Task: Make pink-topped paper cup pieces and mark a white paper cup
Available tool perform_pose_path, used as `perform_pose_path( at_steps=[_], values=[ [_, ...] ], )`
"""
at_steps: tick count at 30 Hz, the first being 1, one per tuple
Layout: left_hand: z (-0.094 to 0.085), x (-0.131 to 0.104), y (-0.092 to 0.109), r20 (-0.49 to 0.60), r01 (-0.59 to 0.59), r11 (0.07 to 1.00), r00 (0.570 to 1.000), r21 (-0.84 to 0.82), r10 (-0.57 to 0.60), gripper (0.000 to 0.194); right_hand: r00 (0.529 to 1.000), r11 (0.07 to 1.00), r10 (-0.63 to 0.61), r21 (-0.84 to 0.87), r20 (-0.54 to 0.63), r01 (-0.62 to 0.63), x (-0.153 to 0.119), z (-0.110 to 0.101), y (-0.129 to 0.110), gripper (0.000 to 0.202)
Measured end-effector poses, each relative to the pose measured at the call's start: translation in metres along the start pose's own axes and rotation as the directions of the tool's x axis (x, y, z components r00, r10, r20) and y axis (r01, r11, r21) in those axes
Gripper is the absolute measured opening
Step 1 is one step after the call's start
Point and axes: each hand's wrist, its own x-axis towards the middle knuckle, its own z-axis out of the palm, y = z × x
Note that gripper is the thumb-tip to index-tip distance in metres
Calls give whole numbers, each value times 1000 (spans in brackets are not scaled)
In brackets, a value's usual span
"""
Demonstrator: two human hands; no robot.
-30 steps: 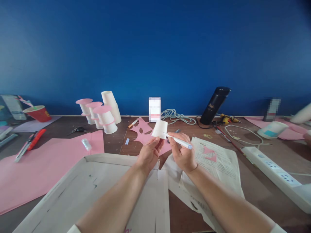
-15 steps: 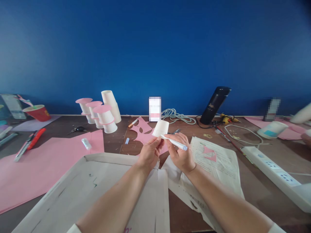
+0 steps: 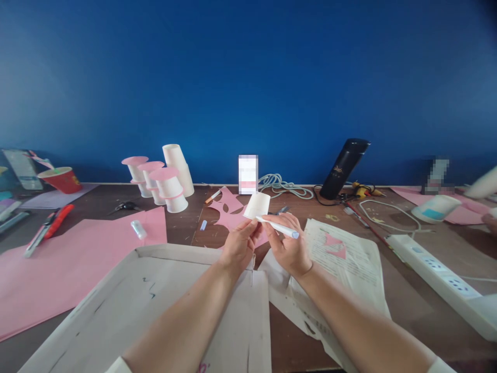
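My left hand [image 3: 239, 245] is closed around the lower part of a white paper cup [image 3: 258, 205], which it holds tilted above the middle of the table. Pinched in my right hand [image 3: 290, 250] is a white marker [image 3: 280, 227] with a pale blue end. The marker's tip end meets the cup close to my left thumb; any mark there is too small to see. Beneath the hands lie pink paper scraps [image 3: 228, 215], and dark scissors [image 3: 280, 211] are partly hidden behind my right hand. A small pale blue cap [image 3: 203, 225] rests left of the scraps.
Pink-topped paper cup stacks [image 3: 167, 189] stand at back left, near a utility knife [image 3: 41, 238] on pink paper [image 3: 77, 259]. A phone [image 3: 248, 173], cable coil and black flask [image 3: 344, 168] line the wall. A power strip [image 3: 435, 280] and another person's hand [image 3: 490, 220] are at right.
Both hands hold nearly the same pose, with the marker against the cup. The view has shifted very slightly; nothing else has visibly moved.
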Motion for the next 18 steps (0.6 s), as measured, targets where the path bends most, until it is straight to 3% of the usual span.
perform_pose_path(
  at_steps=[18],
  values=[
    [2, -1, -1, -46, -9, 1000, 999, -21, 8, 6, 999, 999, 33, 17, -37, -32, 1, -4, -1, 12]
  ],
)
